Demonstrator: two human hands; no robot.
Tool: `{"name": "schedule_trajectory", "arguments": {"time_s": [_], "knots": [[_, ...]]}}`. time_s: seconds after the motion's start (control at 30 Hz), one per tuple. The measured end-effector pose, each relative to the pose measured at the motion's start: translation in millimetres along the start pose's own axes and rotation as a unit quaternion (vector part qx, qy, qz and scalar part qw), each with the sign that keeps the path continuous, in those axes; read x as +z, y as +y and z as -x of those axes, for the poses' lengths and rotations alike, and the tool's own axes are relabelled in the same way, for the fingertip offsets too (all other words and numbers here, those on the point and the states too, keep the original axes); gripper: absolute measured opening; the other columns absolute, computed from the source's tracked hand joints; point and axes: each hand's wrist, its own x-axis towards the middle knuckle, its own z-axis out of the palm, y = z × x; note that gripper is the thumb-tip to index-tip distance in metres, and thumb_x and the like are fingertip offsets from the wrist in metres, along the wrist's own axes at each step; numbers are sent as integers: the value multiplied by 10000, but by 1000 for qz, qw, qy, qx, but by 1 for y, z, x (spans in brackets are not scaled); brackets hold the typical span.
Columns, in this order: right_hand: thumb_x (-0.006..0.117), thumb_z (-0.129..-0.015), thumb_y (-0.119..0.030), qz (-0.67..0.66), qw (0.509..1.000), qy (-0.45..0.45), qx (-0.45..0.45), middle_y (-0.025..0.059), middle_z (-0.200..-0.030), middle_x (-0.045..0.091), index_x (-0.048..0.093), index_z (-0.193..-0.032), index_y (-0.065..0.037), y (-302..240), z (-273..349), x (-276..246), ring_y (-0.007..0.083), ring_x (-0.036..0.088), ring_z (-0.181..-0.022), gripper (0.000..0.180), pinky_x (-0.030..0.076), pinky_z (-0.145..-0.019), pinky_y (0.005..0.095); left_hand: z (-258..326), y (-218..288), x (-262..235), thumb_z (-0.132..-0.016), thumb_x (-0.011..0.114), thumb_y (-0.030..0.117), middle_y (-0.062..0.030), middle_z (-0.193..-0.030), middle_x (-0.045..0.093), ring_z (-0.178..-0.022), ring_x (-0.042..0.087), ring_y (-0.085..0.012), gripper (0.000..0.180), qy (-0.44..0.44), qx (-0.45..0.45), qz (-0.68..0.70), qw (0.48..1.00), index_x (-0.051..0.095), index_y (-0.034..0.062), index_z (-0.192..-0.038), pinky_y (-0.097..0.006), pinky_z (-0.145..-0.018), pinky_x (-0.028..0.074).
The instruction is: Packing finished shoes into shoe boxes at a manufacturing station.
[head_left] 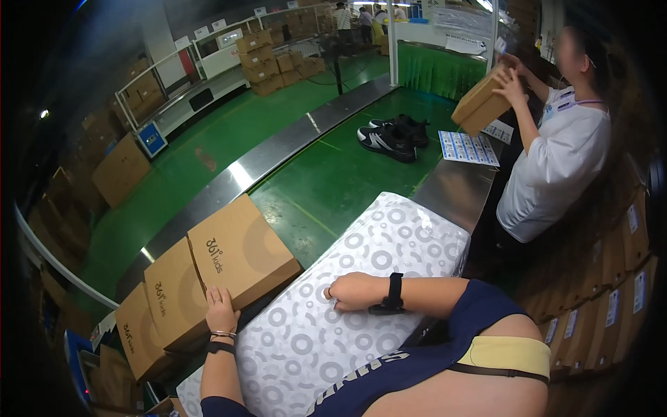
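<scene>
My left hand (222, 311) rests with its fingers stretched out against the near edge of a brown cardboard shoe box (257, 260). Two more such boxes, a middle one (167, 292) and an outer one (132, 326), line up to the left of it. On a stack of white wrapping paper (306, 340) printed with grey rings lies my right hand (358, 290), its fingers curled closed. Whether they pinch the top sheet, I cannot make out. Beyond the stack, a pair of black sneakers (392, 139) stands on the green belt (299, 201).
At the right, a co-worker in a white top (556, 160) holds a brown box (479, 104). Printed label sheets (469, 147) lie on the metal table edge (455, 184). Shoe boxes (590, 333) are stacked at the lower right. A metal rail (236, 177) borders the belt.
</scene>
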Motion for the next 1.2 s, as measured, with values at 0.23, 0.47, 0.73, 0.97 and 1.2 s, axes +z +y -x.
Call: {"name": "schedule_trajectory", "arguments": {"time_s": [0.23,0.47,0.73,0.97,1.2], "knots": [[551,-767,-228,80,995,18,-64,110,-790,573,616,-840,-60,0,29,21,290,565,-771,195,458,-669,390,-11,31,-4,-564,783,180,-209,-1373,241,-1265,249,-357,890,-74,-124,1,989,303,96,-1308,-393,-908,422],[561,-777,-233,46,990,105,-78,104,-797,561,621,-919,-82,-2,66,31,272,563,-756,216,457,-657,367,-9,34,-42,-622,728,348,-201,-1354,280,-1246,272,-370,841,-184,-105,103,972,316,76,-1304,-437,-1008,280],[528,-821,-254,88,976,191,-48,140,-1201,475,575,-1091,-127,8,99,75,284,396,-1174,302,309,-969,398,37,153,-216,-690,649,68,-106,-952,617,-821,589,-283,245,130,270,435,849,607,47,-930,-333,-736,466],[523,-825,-244,101,971,213,-42,104,-1197,488,581,-1049,-118,4,97,78,249,418,-1163,263,313,-969,390,88,161,-355,-682,604,108,-86,-1003,618,-814,615,-254,316,355,561,308,682,577,162,-993,-364,-715,491],[540,-802,-198,83,963,253,-46,109,-1121,541,588,-998,-84,4,99,82,254,483,-1089,231,358,-921,393,90,201,-360,-583,625,75,-69,-843,651,-742,623,-214,163,490,574,296,586,621,109,-742,-333,-637,498]]}}
